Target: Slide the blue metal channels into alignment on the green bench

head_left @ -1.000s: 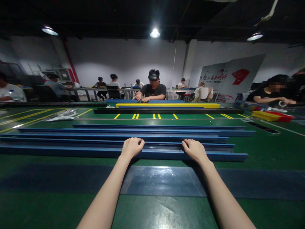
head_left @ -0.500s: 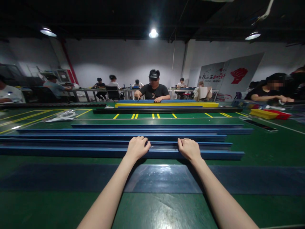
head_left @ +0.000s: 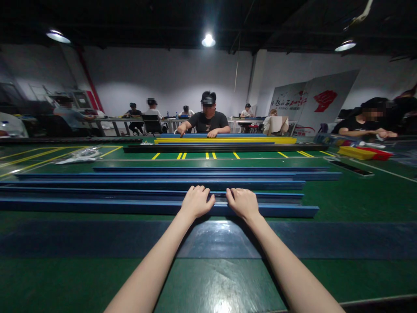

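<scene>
My left hand is closed over a long blue U-shaped channel, its fingers curled across the far rim and its thumb pointing right. Close beside it, my right hand grips the same channel, thumb to the left. The undersides of both hands and most fingertips are hidden. Just beyond lies another blue channel, with more blue strips parallel behind it. A flat, dark, translucent strip lies on the green table under my forearms.
Across the green table, a person in a dark shirt handles yellow and blue strips behind a black bar. A dark flat device and yellow tray lie right; a plastic bag lies left.
My hands have come closer together, the right moving left and the left slightly right. The gripped channel's right end has shifted left. The view has tilted slightly.
</scene>
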`<action>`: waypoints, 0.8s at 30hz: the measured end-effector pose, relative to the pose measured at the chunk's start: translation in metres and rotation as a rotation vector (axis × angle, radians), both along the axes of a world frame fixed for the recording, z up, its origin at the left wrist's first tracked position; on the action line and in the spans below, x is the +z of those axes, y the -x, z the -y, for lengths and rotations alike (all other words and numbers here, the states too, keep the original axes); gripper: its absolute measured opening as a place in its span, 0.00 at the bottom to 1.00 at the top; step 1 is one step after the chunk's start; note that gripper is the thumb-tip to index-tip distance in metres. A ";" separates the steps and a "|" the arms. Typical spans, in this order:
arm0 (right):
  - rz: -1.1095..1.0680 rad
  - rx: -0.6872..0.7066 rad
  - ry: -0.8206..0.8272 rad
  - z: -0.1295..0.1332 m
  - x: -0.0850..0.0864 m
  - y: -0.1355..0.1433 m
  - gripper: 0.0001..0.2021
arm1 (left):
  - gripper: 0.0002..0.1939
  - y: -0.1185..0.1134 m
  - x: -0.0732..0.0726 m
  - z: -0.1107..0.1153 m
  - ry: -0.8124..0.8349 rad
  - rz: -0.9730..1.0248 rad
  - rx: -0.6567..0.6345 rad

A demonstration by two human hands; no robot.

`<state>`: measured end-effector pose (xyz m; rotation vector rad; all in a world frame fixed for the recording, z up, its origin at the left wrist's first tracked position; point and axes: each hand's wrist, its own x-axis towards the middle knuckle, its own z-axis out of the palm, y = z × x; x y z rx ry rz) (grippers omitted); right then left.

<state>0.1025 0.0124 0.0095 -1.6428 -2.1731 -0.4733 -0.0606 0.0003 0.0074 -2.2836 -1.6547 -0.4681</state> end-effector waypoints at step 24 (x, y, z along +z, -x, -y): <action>-0.080 -0.115 0.079 -0.019 0.004 -0.051 0.20 | 0.19 0.065 0.006 -0.009 0.037 0.130 0.327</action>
